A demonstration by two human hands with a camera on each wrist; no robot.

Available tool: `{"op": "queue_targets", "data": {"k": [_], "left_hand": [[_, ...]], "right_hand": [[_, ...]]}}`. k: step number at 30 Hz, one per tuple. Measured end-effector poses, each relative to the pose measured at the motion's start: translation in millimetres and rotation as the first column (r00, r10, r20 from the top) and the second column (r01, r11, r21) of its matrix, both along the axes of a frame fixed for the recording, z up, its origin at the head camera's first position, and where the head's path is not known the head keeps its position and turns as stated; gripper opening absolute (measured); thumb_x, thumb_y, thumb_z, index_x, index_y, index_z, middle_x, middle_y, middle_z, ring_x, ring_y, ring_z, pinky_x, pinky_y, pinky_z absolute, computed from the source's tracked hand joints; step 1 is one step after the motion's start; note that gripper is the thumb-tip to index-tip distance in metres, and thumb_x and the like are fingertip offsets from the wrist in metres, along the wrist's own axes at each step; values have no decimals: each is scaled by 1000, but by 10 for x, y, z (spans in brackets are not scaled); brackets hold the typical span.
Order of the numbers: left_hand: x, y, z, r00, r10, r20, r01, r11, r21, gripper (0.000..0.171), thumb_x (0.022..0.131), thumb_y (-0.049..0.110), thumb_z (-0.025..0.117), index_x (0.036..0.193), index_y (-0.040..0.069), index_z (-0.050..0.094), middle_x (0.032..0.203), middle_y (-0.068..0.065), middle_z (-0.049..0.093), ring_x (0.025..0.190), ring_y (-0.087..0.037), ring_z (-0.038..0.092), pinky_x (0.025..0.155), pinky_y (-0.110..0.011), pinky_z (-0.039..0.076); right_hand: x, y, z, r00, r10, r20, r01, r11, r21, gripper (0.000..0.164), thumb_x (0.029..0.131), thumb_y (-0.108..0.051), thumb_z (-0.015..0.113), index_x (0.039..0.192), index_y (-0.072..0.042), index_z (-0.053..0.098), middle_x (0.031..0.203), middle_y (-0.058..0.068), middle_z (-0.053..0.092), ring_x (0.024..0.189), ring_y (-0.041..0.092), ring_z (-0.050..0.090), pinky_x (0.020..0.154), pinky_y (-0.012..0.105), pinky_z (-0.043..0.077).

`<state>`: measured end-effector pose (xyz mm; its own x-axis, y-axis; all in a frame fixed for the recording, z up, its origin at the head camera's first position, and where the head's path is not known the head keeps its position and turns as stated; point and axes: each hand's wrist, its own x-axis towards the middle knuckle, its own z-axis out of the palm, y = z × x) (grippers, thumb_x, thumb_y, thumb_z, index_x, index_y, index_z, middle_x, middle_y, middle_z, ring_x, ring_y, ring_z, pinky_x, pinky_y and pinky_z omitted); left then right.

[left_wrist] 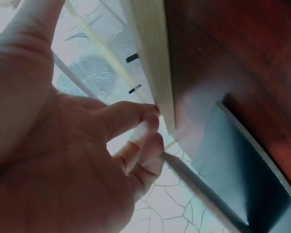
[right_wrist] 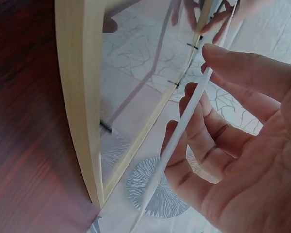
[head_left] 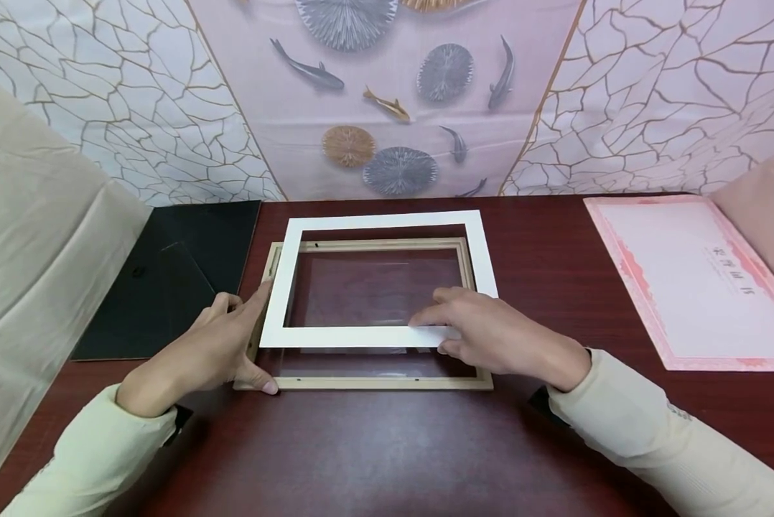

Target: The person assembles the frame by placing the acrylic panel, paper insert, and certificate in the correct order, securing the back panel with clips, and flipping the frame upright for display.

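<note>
A light wooden picture frame [head_left: 374, 383] lies on the dark red table, with a clear shiny pane [head_left: 361, 363] inside it. My left hand [head_left: 212, 345] touches the frame at its lower left corner; the thumb is by the bottom rail and the index finger by the left rail. Its other fingers bend loosely in the left wrist view. With my right hand [head_left: 490, 330] I pinch the front strip of a white mat board [head_left: 342, 337] between thumb and fingers. The mat board is held above the frame, offset toward the back, and appears edge-on in the right wrist view.
To the left lies a black backing board [head_left: 167, 287] with a flap on it. On the right is a pink-bordered white sheet [head_left: 716, 287] with printed characters. A patterned cloth [head_left: 393, 93] hangs behind the table's far edge.
</note>
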<state>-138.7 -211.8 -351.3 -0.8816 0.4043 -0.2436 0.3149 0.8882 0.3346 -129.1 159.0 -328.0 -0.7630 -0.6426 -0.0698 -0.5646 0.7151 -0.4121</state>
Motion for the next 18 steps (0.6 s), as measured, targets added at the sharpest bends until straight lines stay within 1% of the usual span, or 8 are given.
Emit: {"op": "queue_targets", "data": {"k": [1, 2, 5, 7, 9, 13, 15, 18], "left_hand": [[-25, 11, -3, 1000, 12, 7, -12, 1000, -1, 154, 59, 60, 96, 169, 7, 3, 76, 3, 66, 136, -42, 31, 98, -59, 44], [-50, 23, -6, 1000, 21, 12, -21, 1000, -3, 154, 59, 60, 96, 169, 7, 1, 73, 4, 65, 136, -43, 30, 98, -60, 44], [-104, 38, -17, 999, 43, 28, -43, 999, -9, 154, 61, 58, 96, 169, 6, 0, 73, 2, 66, 139, -45, 28, 99, -63, 43], [-130, 40, -27, 998, 53, 26, -52, 999, -7, 153, 60, 58, 97, 169, 6, 2, 74, 1, 67, 139, -45, 28, 100, -64, 43], [-148, 40, -34, 998, 57, 24, -57, 998, -9, 152, 62, 57, 97, 169, 5, 2, 70, 0, 65, 140, -45, 28, 100, -64, 43], [-162, 37, -41, 997, 71, 24, -71, 997, 0, 149, 64, 55, 97, 169, 6, 3, 76, -2, 70, 138, -45, 29, 97, -61, 45], [-164, 31, -46, 997, 75, 25, -75, 997, 2, 148, 64, 56, 97, 169, 7, 4, 85, -6, 74, 137, -45, 30, 94, -60, 46], [-167, 23, -56, 997, 75, 25, -75, 997, -1, 146, 64, 57, 96, 169, 6, 7, 94, -12, 76, 137, -46, 30, 93, -60, 47]], "right_hand": [[4, 1, -10, 1000, 3, -10, -3, 1000, -1, 44, 87, 2, 78, 128, -16, 76, 127, 8, 73, 129, 35, 62, 104, 53, 53], [7, 1, -20, 1000, 7, -22, -7, 1000, -3, 45, 86, 2, 78, 127, -17, 77, 124, 7, 73, 123, 32, 64, 100, 51, 54], [9, -12, -48, 998, 17, -53, -17, 1000, 0, 45, 84, 3, 79, 124, -17, 78, 114, 4, 69, 110, 26, 66, 90, 45, 56], [9, -25, -60, 998, 13, -58, -12, 1000, 9, 45, 84, 2, 80, 123, -18, 78, 112, 4, 67, 110, 25, 65, 87, 44, 57], [7, -40, -67, 998, 7, -55, -6, 1000, 18, 45, 84, 2, 80, 124, -19, 78, 114, 5, 67, 111, 26, 65, 87, 45, 57], [-1, -72, -80, 999, 6, -40, -5, 1000, 27, 45, 85, 1, 79, 125, -20, 77, 116, 6, 67, 113, 26, 65, 86, 46, 58], [-4, -83, -87, 999, 9, -31, -8, 1000, 26, 45, 86, 1, 78, 125, -19, 77, 115, 6, 67, 111, 25, 64, 84, 44, 57], [-4, -92, -101, 1000, 12, -24, -11, 1000, 28, 44, 86, 1, 78, 125, -19, 77, 114, 4, 67, 109, 23, 64, 82, 41, 57]]}}
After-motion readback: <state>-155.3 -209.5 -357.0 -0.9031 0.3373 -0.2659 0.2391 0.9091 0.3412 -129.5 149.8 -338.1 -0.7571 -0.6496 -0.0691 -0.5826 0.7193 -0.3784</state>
